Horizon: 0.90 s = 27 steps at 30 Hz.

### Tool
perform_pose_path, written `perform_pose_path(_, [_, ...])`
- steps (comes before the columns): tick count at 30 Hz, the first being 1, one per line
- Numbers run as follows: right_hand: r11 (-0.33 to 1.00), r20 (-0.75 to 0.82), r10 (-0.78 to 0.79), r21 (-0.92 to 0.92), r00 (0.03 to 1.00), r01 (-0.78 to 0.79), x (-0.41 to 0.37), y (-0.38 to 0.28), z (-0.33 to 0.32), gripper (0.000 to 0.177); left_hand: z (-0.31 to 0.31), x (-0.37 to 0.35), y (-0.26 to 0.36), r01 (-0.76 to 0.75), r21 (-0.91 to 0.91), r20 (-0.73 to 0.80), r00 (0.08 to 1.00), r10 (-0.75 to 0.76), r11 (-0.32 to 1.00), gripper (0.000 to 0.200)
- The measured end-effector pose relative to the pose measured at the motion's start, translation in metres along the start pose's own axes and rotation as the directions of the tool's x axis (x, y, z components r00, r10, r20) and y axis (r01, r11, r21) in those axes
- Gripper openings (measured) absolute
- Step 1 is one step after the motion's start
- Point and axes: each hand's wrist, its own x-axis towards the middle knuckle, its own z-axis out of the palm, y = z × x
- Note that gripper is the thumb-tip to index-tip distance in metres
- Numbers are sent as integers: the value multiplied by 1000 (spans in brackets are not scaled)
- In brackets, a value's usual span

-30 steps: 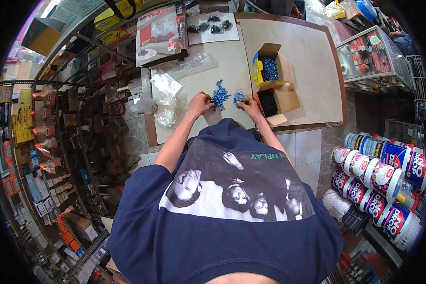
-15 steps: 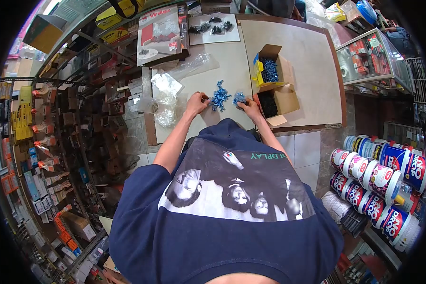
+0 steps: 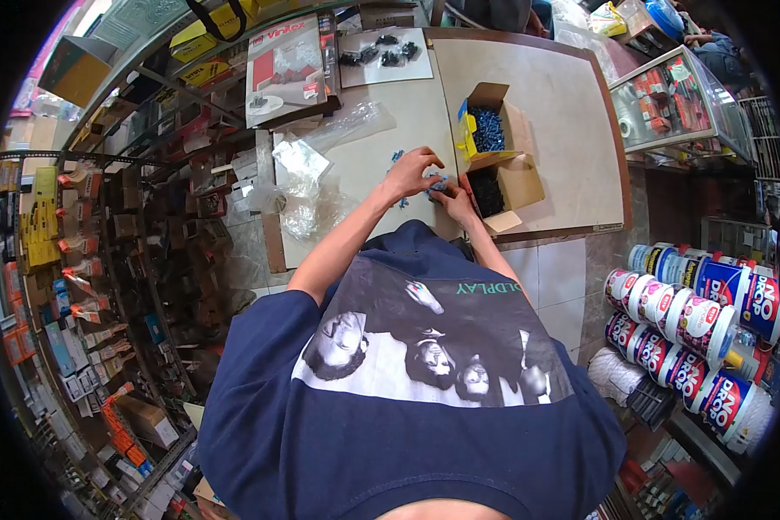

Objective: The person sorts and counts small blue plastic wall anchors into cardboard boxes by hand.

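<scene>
My left hand (image 3: 412,175) reaches over the pile of small blue screw-like pieces (image 3: 397,157), hiding most of it. Its fingers are curled together at the mouth of a small clear plastic bag (image 3: 439,183); whatever is between the fingertips is too small to make out. Blue pieces show inside the bag. My right hand (image 3: 456,204) is closed on the lower side of that bag, just above the tabletop. Close by on the right, an open box (image 3: 510,130) holds many blue pieces, and a second open box (image 3: 522,184) holds black ones.
Clear plastic bags (image 3: 308,195) lie on the left of the table (image 3: 537,78). A flat Vinilex box (image 3: 286,69) and a white board (image 3: 407,71) with small black packets sit at the back. Shelves (image 3: 130,260) line the left; paint buckets (image 3: 706,329) are stacked at right.
My left hand has moved right, from beside the blue pile to over it and against the small bag. My right hand stays at the bag.
</scene>
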Motion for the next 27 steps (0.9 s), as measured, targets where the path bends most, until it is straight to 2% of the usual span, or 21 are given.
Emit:
perform_pose_path(2, [984, -85, 13, -175, 996, -28, -3, -6, 1, 44, -2, -5, -5, 32, 8, 4, 999, -32, 999, 23])
perform_pose_path(4, [985, -77, 27, -169, 997, -40, -1, -5, 1, 45, -12, -18, -12, 163, -9, -20, 986, -163, 987, 25])
perform_pose_path(5, [985, -66, 40, -168, 997, -51, 0, -4, 0, 45, -18, -24, -17, 167, -9, -18, 986, -167, 986, 25])
perform_pose_path(8, [991, -40, 74, -110, 997, -77, 3, -1, 0, 49, -26, -48, -48, 314, 53, -88, 947, -309, 948, 31])
perform_pose_path(11, [991, -34, 72, -114, 997, -76, 9, 11, -2, 54, -28, -71, -64, 393, 116, -50, 920, -389, 912, 31])
perform_pose_path(14, [982, -88, 56, -177, 995, -71, 15, 24, -2, 56, -21, -87, -73, 398, 168, -6, 915, -403, 902, 30])
perform_pose_path(16, [981, -144, 38, -185, 989, -65, 14, 22, 1, 40, -14, -93, -73, 431, 207, 39, 893, -447, 878, 27])
perform_pose_path(17, [981, -146, 38, -185, 989, -65, 13, 21, 0, 40, -11, -94, -73, 429, 207, 40, 894, -446, 879, 27])
perform_pose_path(19, [985, -63, 75, -153, 995, -84, 3, 0, -1, 42, -3, -99, -80, 403, 195, -42, 914, -403, 894, 22])
perform_pose_path(23, [988, -74, 49, -142, 996, -60, 3, -2, 1, 43, -3, -100, -85, 378, 201, -50, 925, -376, 904, 21])
perform_pose_path(26, [986, -76, 72, -148, 994, -83, 6, 4, 0, 43, -6, -97, -84, 437, 132, -61, 900, -432, 890, 20])
perform_pose_path(27, [981, -110, 49, -184, 993, -68, 13, 20, 0, 44, -10, -94, -78, 426, 96, -124, 902, -413, 900, 20])
